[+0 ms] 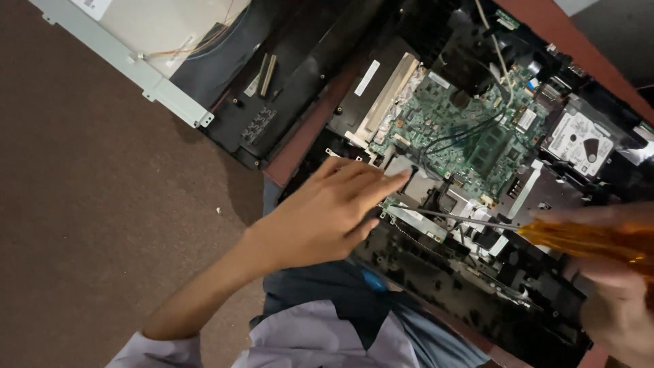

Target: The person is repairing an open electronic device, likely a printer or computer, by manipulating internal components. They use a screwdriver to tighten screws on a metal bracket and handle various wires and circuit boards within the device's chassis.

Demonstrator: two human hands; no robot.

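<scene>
With the right hand (616,286) gripping the amber-handled screwdriver (518,228), keep its tip square at 9 o'clock while the open, empty left hand (327,211) steadies the laptop chassis (436,266).

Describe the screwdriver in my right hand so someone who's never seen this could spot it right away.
Find the opened laptop base with its green circuit board. At its lower right edge, the right hand grips the screwdriver. It is the only tool there: a translucent amber handle with a thin grey metal shaft pointing left toward the left hand.
</scene>
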